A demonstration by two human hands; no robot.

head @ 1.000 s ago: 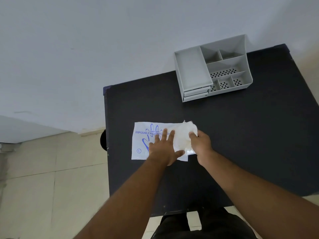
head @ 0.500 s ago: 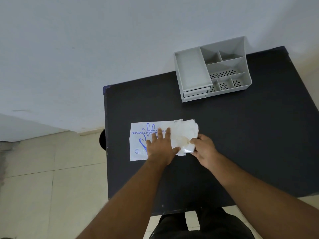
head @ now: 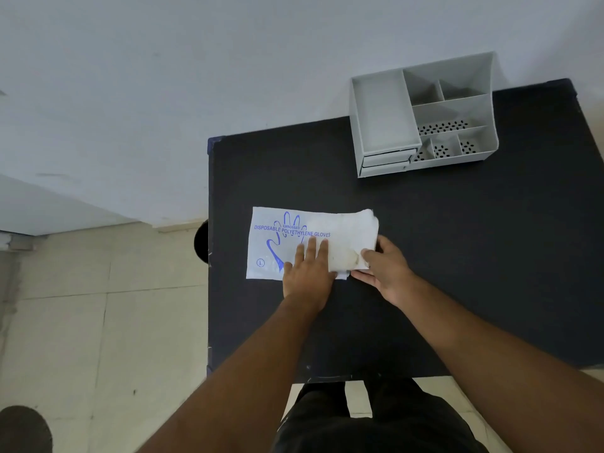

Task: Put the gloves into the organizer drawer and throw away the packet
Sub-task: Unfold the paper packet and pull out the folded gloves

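A flat white plastic packet (head: 281,243) with a blue hand drawing and the blue words "DISPOSABLE POLYETHYLENE GLOVES" is laid on the black table (head: 457,256); it is used here as the landmark. A thin stack of see-through white gloves (head: 349,240) is seen sticking out of the packet's right end, lying flat on the table. The left hand (head: 307,276) is laid flat on the packet's near right part, with the fingers straight and close together, pressing down; nothing is held inside it. The right hand (head: 384,268) is placed just right of the packet; the near right corner of the glove stack is pinched between its thumb and fingers. A grey plastic organizer (head: 421,116) with many small boxes is set well beyond the packet and to its right, at the far edge of the table by the pale wall (head: 163,93); two small drawers (head: 385,161) at its front left are seen shut. Pale floor tiles (head: 98,322) are seen left of the packet, past the table edge.
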